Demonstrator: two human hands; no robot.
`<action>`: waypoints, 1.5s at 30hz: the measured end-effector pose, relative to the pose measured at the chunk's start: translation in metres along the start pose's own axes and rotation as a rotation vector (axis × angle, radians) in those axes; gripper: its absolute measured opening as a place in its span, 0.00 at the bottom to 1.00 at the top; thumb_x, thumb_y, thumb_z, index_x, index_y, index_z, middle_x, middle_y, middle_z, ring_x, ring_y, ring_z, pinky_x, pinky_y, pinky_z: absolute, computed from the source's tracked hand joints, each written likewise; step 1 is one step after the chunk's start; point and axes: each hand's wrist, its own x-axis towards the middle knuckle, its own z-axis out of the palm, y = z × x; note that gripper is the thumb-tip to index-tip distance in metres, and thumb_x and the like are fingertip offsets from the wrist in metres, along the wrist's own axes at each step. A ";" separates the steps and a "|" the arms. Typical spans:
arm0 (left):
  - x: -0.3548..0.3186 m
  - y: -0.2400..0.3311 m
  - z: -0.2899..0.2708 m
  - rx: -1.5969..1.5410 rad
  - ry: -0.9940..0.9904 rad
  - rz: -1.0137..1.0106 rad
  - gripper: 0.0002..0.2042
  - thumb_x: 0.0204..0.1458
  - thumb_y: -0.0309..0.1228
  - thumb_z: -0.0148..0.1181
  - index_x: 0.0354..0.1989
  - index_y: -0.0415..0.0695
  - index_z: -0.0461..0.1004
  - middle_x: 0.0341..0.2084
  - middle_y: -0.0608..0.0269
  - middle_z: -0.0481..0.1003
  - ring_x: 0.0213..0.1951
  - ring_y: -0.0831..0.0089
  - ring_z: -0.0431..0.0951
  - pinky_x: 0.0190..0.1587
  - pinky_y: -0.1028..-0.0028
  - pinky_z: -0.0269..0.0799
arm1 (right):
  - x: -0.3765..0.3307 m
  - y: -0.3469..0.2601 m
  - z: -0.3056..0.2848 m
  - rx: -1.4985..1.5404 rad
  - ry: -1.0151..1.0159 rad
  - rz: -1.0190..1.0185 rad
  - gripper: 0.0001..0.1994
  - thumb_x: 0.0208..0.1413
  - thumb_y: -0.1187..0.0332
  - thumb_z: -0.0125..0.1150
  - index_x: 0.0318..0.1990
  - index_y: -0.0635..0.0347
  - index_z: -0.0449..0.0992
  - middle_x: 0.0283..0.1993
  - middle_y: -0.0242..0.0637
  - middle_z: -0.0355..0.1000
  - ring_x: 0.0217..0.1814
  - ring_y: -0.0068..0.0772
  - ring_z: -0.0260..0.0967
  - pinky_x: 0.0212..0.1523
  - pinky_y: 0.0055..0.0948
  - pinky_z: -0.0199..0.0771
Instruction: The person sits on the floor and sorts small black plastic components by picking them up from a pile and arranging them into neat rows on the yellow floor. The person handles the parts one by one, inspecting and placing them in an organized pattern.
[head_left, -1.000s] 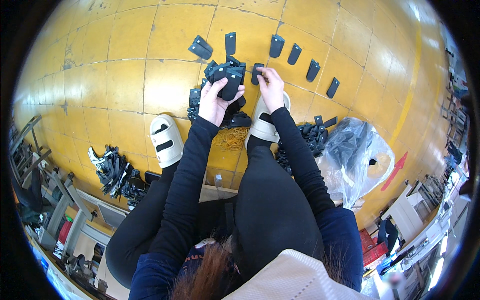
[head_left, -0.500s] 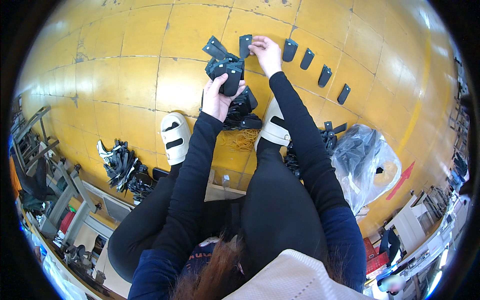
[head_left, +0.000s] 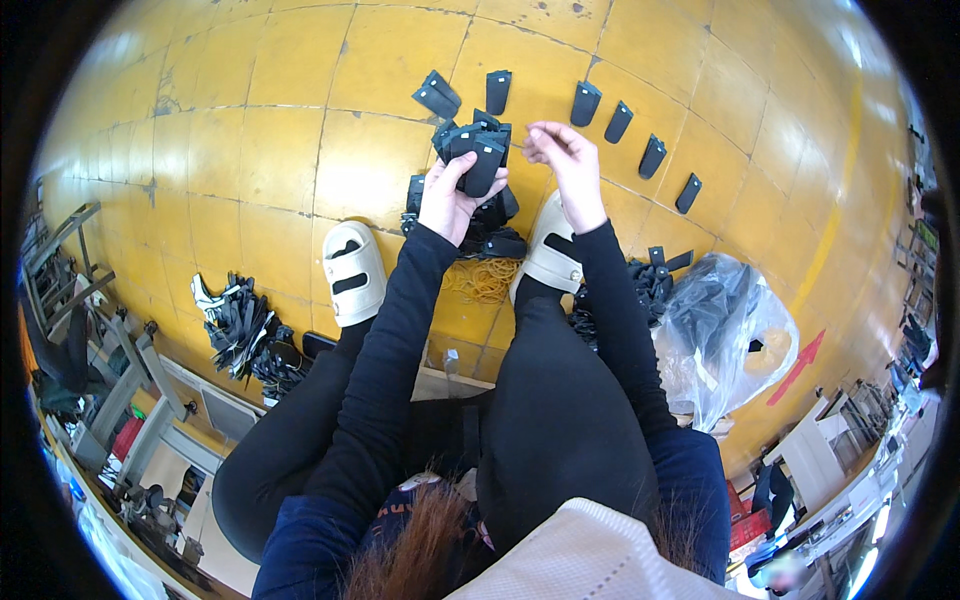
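Observation:
My left hand is closed on a fanned stack of flat black pieces, each with a small pale label near one end. The thumb presses on the front piece. Just right of that stack hovers my right hand, its fingers bent, the thumb and index tips slightly apart, with nothing visible between them. Beyond the hands, a single black piece and a small overlapping group of black pieces lie on the floor. More black pieces lie spaced out in a curved row toward the right.
Below my left hand is a heap of black pieces, with yellow rubber bands beside it. Further black bundles lie to the left. A clear plastic bag sits at right. My pale slippers flank the heap.
My right hand has let go of the single piece on the floor and come back toward the stack. The left hand still holds the stack, shifted slightly right and lower in view.

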 end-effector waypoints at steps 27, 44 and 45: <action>-0.003 0.002 0.009 -0.161 -0.108 0.040 0.15 0.53 0.26 0.56 0.49 0.43 0.65 0.42 0.59 0.73 0.40 0.69 0.77 0.41 0.69 0.77 | -0.040 -0.035 0.028 -0.555 -0.046 -0.645 0.08 0.37 0.78 0.64 0.27 0.60 0.71 0.41 0.34 0.70 0.44 0.39 0.68 0.44 0.32 0.68; -0.006 0.001 0.009 -0.078 -0.206 0.006 0.17 0.60 0.38 0.47 0.51 0.41 0.65 0.44 0.59 0.72 0.43 0.72 0.75 0.44 0.70 0.75 | -0.049 -0.048 0.033 -0.563 0.004 -0.551 0.10 0.42 0.79 0.63 0.34 0.61 0.76 0.35 0.37 0.69 0.38 0.35 0.69 0.40 0.28 0.70; -0.007 0.000 0.011 -0.106 -0.202 0.001 0.18 0.60 0.40 0.46 0.52 0.41 0.65 0.45 0.59 0.72 0.44 0.72 0.75 0.45 0.70 0.74 | -0.048 -0.047 0.032 -0.563 -0.026 -0.576 0.10 0.42 0.79 0.63 0.35 0.61 0.76 0.35 0.37 0.70 0.39 0.36 0.69 0.40 0.28 0.70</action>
